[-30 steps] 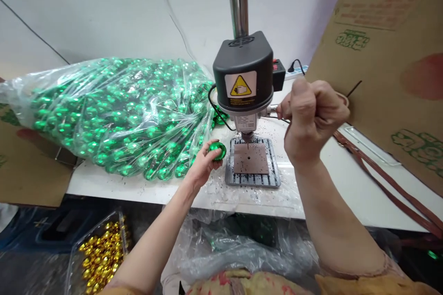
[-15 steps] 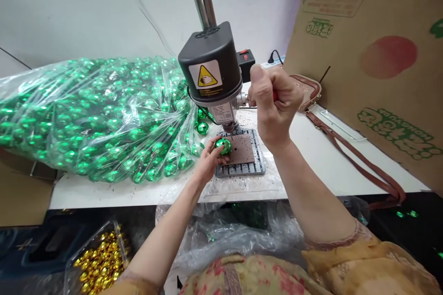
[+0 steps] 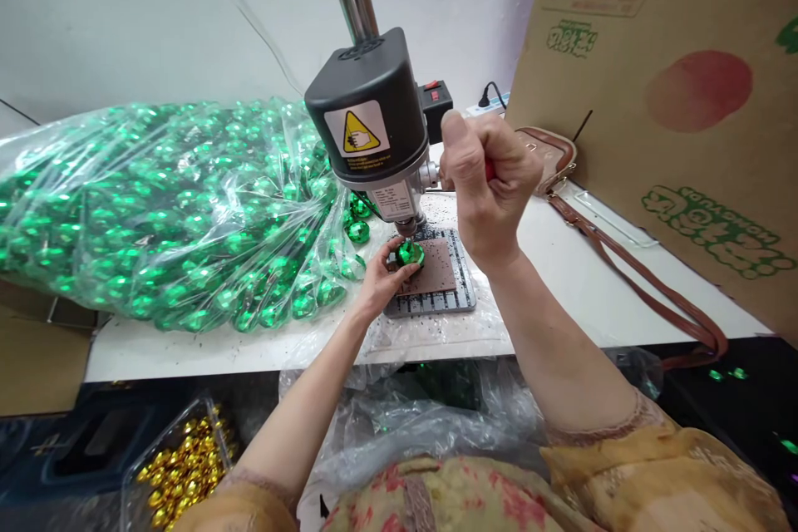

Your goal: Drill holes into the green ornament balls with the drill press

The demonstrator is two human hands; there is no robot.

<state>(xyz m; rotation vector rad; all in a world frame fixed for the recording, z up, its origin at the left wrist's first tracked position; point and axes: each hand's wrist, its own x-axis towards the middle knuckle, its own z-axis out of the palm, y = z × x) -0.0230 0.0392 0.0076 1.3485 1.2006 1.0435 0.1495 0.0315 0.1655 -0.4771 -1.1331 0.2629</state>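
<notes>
Left half of frame: big clear bag (image 3: 174, 220) of green balls, on white table (image 3: 180, 356). Upper right: cardboard box (image 3: 598, 91), printed with red disc and green lettering; lettering too stylized to read, red-brown print in top panel too blurred. Center: drill press (image 3: 399, 141), black head, steel column running off top edge. Lower left: heap of gold balls (image 3: 187, 465). Below press head: slotted base (image 3: 465, 299) with brown board (image 3: 441, 270) on it. Right of center: right hand (image 3: 492, 183) curled tight round red lever grip (image 3: 490, 170), above and right of the held ball, well apart from it. Near center: left hand (image 3: 386, 274) pinching one green ball (image 3: 408, 253) from the left, thumb along near side. Ball right under chuck (image 3: 406, 227), over left part of board; bit contact impossible to tell. Front of press head: white label (image 3: 357, 131), yellow warning triangle with hand symbol, yellow text beneath too small to read. Lower down: pale plate (image 3: 394, 199), tiny print, unreadable.
</notes>
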